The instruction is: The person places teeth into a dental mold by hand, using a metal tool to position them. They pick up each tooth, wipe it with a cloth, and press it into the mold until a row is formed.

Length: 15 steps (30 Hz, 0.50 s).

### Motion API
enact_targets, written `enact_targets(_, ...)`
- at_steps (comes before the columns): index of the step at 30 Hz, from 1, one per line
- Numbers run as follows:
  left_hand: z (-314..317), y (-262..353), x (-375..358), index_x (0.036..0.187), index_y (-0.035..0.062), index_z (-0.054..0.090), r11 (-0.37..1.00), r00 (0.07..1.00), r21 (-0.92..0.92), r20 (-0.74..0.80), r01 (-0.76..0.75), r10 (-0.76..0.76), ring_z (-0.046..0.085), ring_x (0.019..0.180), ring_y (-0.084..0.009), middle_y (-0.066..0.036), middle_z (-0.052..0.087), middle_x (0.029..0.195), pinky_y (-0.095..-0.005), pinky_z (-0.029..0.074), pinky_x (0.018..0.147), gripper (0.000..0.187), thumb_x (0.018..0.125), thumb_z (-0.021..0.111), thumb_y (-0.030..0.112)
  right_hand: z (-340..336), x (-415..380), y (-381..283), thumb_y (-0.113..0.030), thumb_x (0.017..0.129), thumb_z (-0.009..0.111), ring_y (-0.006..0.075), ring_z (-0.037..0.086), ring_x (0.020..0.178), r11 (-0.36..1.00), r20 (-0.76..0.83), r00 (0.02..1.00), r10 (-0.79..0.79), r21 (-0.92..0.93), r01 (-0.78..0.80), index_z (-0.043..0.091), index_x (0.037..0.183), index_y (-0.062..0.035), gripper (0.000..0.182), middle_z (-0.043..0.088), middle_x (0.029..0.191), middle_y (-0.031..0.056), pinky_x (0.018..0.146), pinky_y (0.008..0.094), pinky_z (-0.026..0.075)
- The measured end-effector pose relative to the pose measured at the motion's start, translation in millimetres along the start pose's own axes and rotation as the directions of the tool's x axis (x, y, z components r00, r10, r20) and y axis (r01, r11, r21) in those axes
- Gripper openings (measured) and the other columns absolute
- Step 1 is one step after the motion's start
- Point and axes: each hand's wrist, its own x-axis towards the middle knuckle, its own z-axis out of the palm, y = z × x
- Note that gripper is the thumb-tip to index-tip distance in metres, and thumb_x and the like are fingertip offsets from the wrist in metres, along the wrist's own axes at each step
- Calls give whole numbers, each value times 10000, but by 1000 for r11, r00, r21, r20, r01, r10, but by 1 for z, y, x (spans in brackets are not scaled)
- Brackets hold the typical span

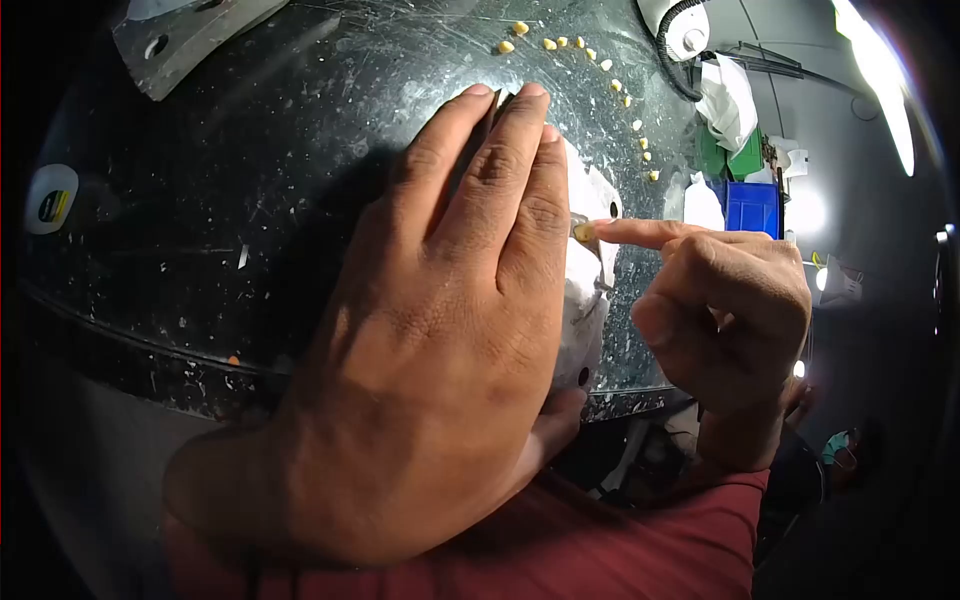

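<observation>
The left hand (440, 330) lies flat and open, fingers together, pressing a white part (590, 290) down on the dark, scratched counter (230, 200). Most of the part is hidden under the hand; only its right edge shows, with small holes in it. The right hand (725, 310) is curled, its forefinger stretched out, and a small yellow piece (583, 232) sits at the fingertip, just against the part's edge beside the left hand. A curved row of yellow bits (600, 70) lies on the counter beyond the fingers. A round yellow-and-green sticker (52, 200) is at the counter's left edge; its writing is too small to read. A blue box (752, 208) stands off to the right.
</observation>
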Motion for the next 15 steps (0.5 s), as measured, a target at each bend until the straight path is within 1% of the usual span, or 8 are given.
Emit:
enact_targets(3, -15, -9, 2, 1479, 6, 403, 999, 990, -10, 132, 43, -41, 645, 1066, -421, -209, 653, 1165, -574, 523, 985, 940, 813, 774, 556, 1, 3, 0, -63, 872, 720, 114, 535, 462, 998, -4, 999, -50, -33, 49, 578, 659, 4, 264, 529, 536, 15, 886, 532, 618)
enact_targets(5, -30, 2, 5, 1491, 4, 392, 998, 972, -14, 226, 68, -63, 601, 1118, -422, -209, 614, 1219, -569, 495, 1014, 961, 783, 793, 515, 0, 4, -3, -28, 872, 702, 105, 564, 491, 999, -33, 998, 47, -14, -47, 580, 666, 5, 242, 548, 551, 27, 858, 483, 631)
enact_targets(6, -37, -4, 4, 1497, 3, 386, 997, 959, -15, 274, 81, -73, 579, 1144, -422, -209, 594, 1246, -566, 481, 1028, 973, 768, 802, 495, -3, 6, -3, -28, 872, 702, 105, 564, 491, 999, -34, 998, 50, -13, -50, 580, 666, 5, 242, 548, 551, 27, 858, 483, 631)
enact_targets(8, -45, 10, 10, 1509, 1, 375, 994, 928, -21, 360, 107, -92, 536, 1196, -423, -210, 555, 1300, -561, 453, 1057, 1000, 738, 821, 454, -11, 12, -2, -7, 874, 692, 96, 584, 515, 986, 89, 982, 164, -21, -162, 588, 677, 1, 223, 563, 563, 36, 799, 443, 637)
enact_targets(11, -64, 9, 13, 1527, -2, 358, 990, 865, -19, 488, 139, -112, 470, 1275, -424, -210, 496, 1381, -553, 411, 1101, 1045, 693, 849, 394, -8, 17, 1, -12, 880, 708, 82, 573, 510, 975, 138, 966, 220, -73, -212, 592, 687, -4, 226, 554, 561, 35, 755, 416, 630)
enact_targets(12, -66, 10, 16, 1533, -3, 353, 989, 841, -16, 528, 149, -119, 448, 1301, -424, -210, 476, 1408, -550, 397, 1115, 1062, 678, 859, 373, -7, 14, 2, -64, 898, 734, 82, 571, 518, 966, 129, 960, 250, -95, -239, 603, 706, -5, 241, 562, 581, 24, 746, 426, 626)
enact_targets(13, -62, 4, 22, 1539, -4, 347, 987, 815, -12, 566, 160, -125, 426, 1327, -425, -210, 457, 1435, -548, 383, 1130, 1080, 663, 868, 353, -8, 13, 3, -64, 898, 734, 82, 571, 518, 966, 128, 960, 250, -95, -239, 603, 706, -5, 241, 562, 581, 24, 746, 426, 626)
enact_targets(15, -74, 6, 26, 1551, -6, 336, 983, 756, -3, 640, 182, -138, 382, 1380, -425, -211, 418, 1489, -543, 355, 1159, 1117, 633, 887, 313, -10, 11, 5, -135, 928, 734, 89, 585, 546, 977, 40, 984, 174, 118, -178, 614, 739, 1, 262, 583, 611, 10, 828, 460, 618)
